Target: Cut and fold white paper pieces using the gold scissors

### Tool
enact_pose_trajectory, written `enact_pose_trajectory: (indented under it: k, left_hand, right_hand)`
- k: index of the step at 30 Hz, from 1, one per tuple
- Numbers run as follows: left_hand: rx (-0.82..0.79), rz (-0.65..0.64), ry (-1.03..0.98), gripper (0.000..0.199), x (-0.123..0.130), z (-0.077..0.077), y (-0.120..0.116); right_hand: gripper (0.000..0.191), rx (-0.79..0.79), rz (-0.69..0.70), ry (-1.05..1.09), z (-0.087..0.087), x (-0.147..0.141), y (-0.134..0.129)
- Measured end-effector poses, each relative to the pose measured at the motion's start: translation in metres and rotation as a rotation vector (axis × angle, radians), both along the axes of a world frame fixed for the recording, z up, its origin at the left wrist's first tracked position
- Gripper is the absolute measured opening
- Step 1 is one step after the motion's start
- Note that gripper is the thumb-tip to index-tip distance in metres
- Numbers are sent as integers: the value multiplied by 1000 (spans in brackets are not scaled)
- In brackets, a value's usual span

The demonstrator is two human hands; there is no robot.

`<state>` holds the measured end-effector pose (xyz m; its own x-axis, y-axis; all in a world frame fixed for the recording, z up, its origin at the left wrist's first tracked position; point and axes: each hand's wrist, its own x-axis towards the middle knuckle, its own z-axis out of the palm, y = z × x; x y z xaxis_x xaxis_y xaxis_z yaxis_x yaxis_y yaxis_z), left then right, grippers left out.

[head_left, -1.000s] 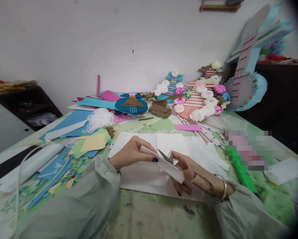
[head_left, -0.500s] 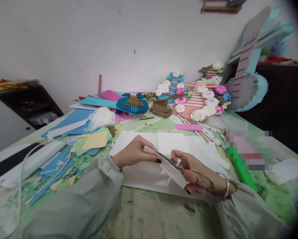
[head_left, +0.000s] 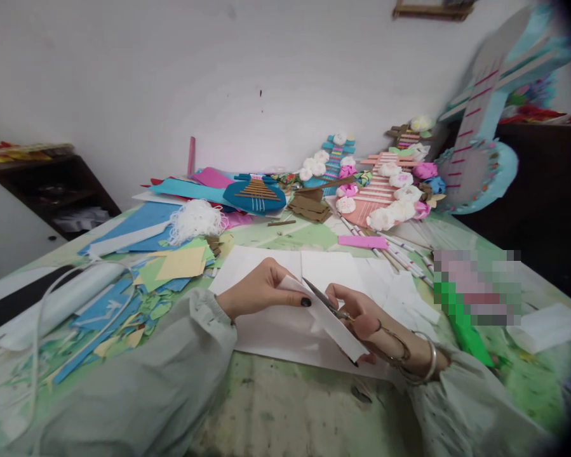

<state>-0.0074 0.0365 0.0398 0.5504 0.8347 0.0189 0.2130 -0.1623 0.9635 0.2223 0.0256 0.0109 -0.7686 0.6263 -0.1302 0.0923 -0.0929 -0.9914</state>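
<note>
My left hand [head_left: 266, 291] pinches a folded strip of white paper [head_left: 335, 330] between thumb and fingers. The strip slants down toward my right hand [head_left: 361, 317], which grips a pair of scissors [head_left: 321, 296] by the handles. The blades point up and left, along the upper edge of the strip near my left thumb. Some right fingers are partly hidden behind the paper. Beneath both hands, white paper sheets [head_left: 266, 339] lie on the table.
Coloured paper scraps [head_left: 161, 304] and a tangle of white string [head_left: 197, 221] lie to the left. Paper instrument models [head_left: 255, 195] and white paper flowers [head_left: 390, 216] stand at the back. A green object [head_left: 466, 333] and rolled paper sticks [head_left: 402, 254] are on the right.
The scissor blades have tilted slightly steeper, with the tip now showing apart from the strip's edge. The strip's lower end has shifted a little right. Both hands keep their hold.
</note>
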Motion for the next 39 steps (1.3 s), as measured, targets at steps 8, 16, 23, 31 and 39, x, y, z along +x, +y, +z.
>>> enact_pose_trajectory:
  k: [8,16,23,31,39]
  left_hand:
    - [-28,-13,-9,24,1,-3,0]
    - [-14,-17,20,25,4,-3,-2]
    - [10,-27,32,27,7,-5,-2]
    - [-47,-16,44,25,7,-5,-2]
    - [-56,-17,53,24,7,-6,-1]
  right_hand:
    - [72,32,-2,-5,5,-2,1]
    - [69,61,-18,4,0,-3,-2]
    - [65,2,-17,42,11,-7,-7]
    - [52,-73,-20,31,2,-4,-4]
    - [54,-94,15,37,3,-4,-3]
